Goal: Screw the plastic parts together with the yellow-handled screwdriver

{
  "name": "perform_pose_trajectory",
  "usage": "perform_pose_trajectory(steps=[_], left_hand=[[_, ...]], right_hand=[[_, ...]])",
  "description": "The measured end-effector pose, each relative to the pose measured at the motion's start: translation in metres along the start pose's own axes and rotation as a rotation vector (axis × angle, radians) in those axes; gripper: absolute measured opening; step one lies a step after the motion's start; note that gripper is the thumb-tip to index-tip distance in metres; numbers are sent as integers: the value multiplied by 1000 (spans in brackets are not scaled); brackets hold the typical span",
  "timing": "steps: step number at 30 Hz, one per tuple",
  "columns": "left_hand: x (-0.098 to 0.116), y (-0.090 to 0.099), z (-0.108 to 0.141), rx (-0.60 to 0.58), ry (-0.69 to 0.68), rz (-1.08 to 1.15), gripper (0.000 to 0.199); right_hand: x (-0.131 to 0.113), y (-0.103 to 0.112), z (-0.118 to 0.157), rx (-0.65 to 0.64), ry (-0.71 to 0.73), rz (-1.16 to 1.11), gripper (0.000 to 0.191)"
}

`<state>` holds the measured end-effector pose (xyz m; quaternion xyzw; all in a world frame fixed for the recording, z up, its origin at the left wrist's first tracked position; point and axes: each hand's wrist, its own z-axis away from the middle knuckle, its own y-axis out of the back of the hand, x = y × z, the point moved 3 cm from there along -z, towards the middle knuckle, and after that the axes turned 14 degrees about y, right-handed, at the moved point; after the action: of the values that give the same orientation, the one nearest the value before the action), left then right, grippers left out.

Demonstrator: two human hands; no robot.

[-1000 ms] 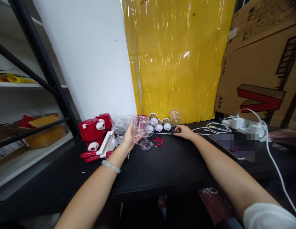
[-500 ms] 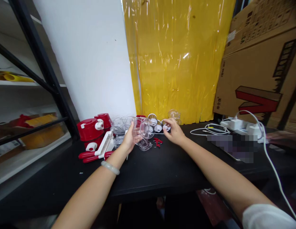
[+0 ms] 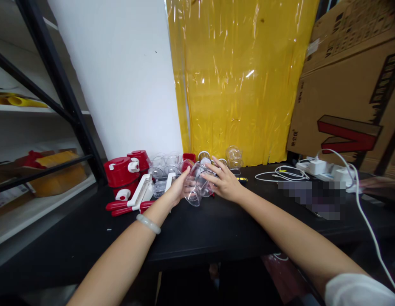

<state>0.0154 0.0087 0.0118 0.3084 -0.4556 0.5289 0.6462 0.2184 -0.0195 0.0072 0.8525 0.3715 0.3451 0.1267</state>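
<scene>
A clear plastic container (image 3: 195,187) with rounded, flared parts is held tilted above the black table. My left hand (image 3: 181,187) grips its left side, fingers seen partly through the plastic. My right hand (image 3: 224,180) lies against its right side with the fingers stretched along it; the fingertips are partly hidden by reflections. Behind the hands stand a round white-rimmed part (image 3: 204,157) and a red part (image 3: 188,158). More clear containers (image 3: 165,163) are left of them, and a clear piece (image 3: 234,155) stands right. A yellow-and-black handle (image 3: 242,179) shows beside my right hand.
Red canister-like parts (image 3: 119,172) and white frames with red handles (image 3: 138,197) lie at left. White cables (image 3: 280,174), chargers (image 3: 316,165) and a blurred-out flat device (image 3: 312,197) are at right. Cardboard (image 3: 340,93) rises behind; another person's hand (image 3: 374,182) is at far right.
The clear container has been tilted and turned in my left hand. My right hand has moved left from near the white-rimmed parts onto the container's side.
</scene>
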Motion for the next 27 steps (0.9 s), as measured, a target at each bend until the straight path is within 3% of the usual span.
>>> perform_pose_trajectory(steps=[4,8,15,19,24,27], left_hand=[[2,3,2,-108,-30,-28,79],[7,-2,11,-233,-56,-15,80],[-1,-13,11,-241,39,-76,51],[-1,-11,7,-255,11,7,40],[1,-9,4,-335,-8,20,65],[4,-8,2,-314,-73,11,69]], right_hand=[[5,3,5,42,-6,-47,71],[11,6,6,158,-120,-112,86],[2,-1,-1,284,-100,-342,114],[4,-3,2,243,-131,-436,121],[7,0,4,132,-175,-456,119],[10,0,3,147,-162,-432,118]])
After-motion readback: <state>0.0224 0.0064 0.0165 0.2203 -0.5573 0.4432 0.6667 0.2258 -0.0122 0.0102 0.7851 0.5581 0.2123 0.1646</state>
